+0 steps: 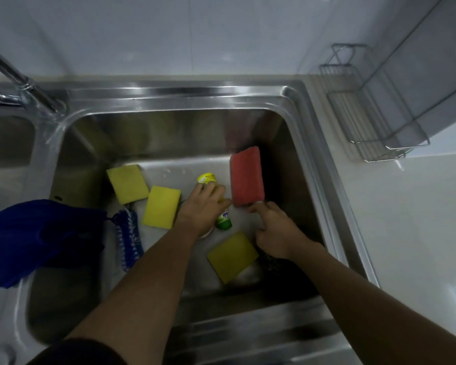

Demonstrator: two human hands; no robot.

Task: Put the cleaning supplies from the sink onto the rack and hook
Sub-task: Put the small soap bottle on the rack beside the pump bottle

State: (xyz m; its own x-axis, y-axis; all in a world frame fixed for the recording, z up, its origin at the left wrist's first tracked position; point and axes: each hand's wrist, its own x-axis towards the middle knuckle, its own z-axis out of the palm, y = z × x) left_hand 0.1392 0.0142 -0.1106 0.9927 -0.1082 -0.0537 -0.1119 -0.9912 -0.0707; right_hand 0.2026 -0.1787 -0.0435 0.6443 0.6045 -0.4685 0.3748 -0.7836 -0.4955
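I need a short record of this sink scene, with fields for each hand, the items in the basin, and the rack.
left hand: laid over the detergent bottle
right hand: fingertips at the near end of the red sponge
yellow sponges: three
blue brush: in basin, left
blue cloth: draped over the sink edge
wire rack: holds nothing

The sink [169,101] is brushed stainless steel with a dull sheen, its rim brighter where light catches, and the faucet [24,85] is polished, shiny metal. The rack [379,122] is thin bright metal wire. The surface [406,219] beside it looks smooth, pale and glossy, as do the wall tiles [195,35]. The three yellow sponges [162,206] look matt and porous; the red sponge [246,177] has a finer, soft texture. The bottle [223,219] is glossy plastic, the blue cloth [32,238] soft and matt
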